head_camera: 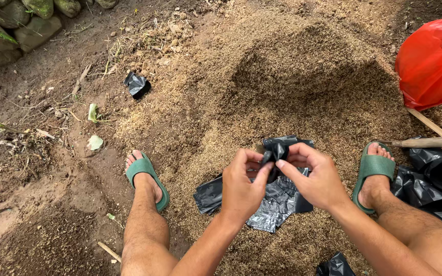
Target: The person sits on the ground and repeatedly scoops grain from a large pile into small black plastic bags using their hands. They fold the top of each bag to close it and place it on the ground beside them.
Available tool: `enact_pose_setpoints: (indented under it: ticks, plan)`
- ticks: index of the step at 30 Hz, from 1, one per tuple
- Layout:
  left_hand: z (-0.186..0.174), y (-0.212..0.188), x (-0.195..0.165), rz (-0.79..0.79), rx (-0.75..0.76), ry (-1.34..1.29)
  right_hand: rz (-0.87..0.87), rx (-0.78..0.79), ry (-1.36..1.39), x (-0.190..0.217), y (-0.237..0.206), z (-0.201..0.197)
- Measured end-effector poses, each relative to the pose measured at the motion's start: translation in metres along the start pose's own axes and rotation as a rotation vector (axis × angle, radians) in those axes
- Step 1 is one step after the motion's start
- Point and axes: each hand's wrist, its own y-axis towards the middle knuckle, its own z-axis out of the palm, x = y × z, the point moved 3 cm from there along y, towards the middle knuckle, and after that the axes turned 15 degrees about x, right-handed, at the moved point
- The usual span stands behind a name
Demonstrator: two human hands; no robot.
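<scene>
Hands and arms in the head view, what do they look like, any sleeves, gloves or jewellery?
Both arms are bare up to the frame edge, with no sleeves in view. The left hand and right hand wear no gloves, and no rings, watch or bands show. Nails are short and plain.

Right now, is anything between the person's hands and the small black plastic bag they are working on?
Nothing visible. The left hand and right hand both pinch the small black bag directly, fingertips on the plastic. It is held above the stack of flat black bags lying on the husk pile.
</scene>
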Motion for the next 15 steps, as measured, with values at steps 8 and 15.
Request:
enact_pose_setpoints:
  ticks: [8,15]
  plan:
    - [-0.014,-0.004,-0.013,0.164,-0.203,0.197,-0.250,-0.316,-0.389,0.028,-0.010,-0.011]
    - [-0.003,-0.002,-0.010,0.130,-0.086,0.298,-0.389,-0.287,-0.658,0.049,-0.015,0.004]
